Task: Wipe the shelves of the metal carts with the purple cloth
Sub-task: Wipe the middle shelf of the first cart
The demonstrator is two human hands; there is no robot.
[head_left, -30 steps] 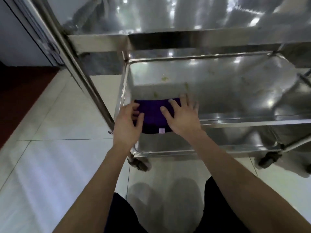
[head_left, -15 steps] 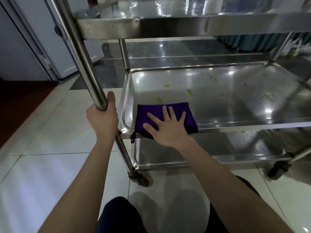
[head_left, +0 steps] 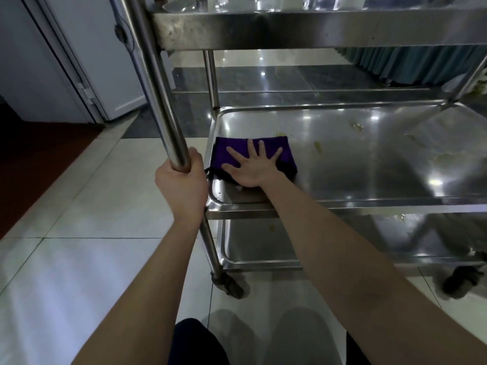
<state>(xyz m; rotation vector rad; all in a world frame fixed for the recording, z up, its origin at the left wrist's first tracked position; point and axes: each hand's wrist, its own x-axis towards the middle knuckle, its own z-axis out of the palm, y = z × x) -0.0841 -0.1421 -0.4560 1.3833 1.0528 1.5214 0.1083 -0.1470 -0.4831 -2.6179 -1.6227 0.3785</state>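
A folded purple cloth (head_left: 285,157) lies flat near the front left corner of the metal cart's middle shelf (head_left: 369,164). My right hand (head_left: 250,167) presses on it with straight, spread fingers. My left hand (head_left: 181,185) grips the cart's front left upright post (head_left: 155,83). Yellowish smears (head_left: 317,146) spot the shelf to the right of the cloth and further back.
The top shelf (head_left: 290,30) overhangs the middle one. A bottom shelf (head_left: 263,248) with a few specks sits below. Casters (head_left: 232,285) stand on the pale tiled floor. A white door (head_left: 87,61) and a dark red mat (head_left: 31,164) lie to the left.
My left hand left the cloth and took hold of the post. My right hand stayed flat on the cloth and slid it further in from the shelf's front edge.
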